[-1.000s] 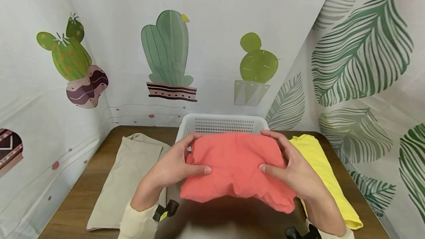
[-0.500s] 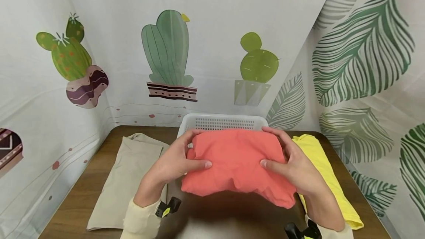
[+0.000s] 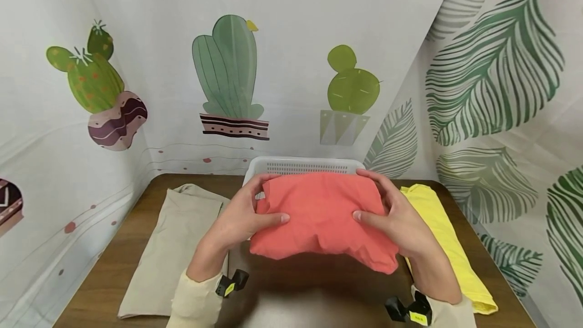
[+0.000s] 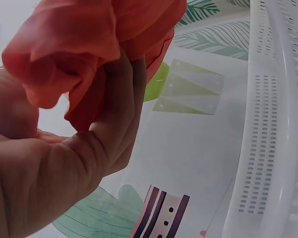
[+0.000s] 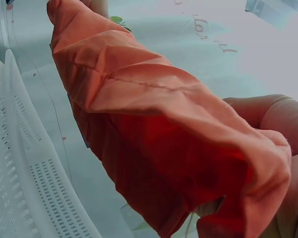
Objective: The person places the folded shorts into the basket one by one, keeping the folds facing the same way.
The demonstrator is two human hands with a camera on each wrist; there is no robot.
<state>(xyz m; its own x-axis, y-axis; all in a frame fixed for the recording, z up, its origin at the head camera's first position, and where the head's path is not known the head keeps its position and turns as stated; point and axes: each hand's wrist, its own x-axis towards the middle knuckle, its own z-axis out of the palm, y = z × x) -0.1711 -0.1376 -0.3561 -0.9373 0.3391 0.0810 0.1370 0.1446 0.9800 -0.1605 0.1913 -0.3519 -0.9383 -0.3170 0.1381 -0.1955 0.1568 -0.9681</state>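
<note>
A folded coral-red cloth garment hangs between my two hands, above the table and in front of the basket. My left hand grips its left end, thumb on the near face and fingers behind. On the right end my right hand holds it the same way. The garment's lower edge sags, and its right corner droops lowest. In the left wrist view the left hand's fingers curl under the bunched cloth. The right wrist view shows the underside of the cloth with an open fold.
Behind the garment stands a white perforated plastic basket, partly hidden by it. A folded beige garment lies on the wooden table at left, a folded yellow garment at right. A curtain printed with cacti hangs at the back.
Both hands have lifted the red garment slightly upward and toward the basket, covering more of the basket. The grip of both hands stays the same.
</note>
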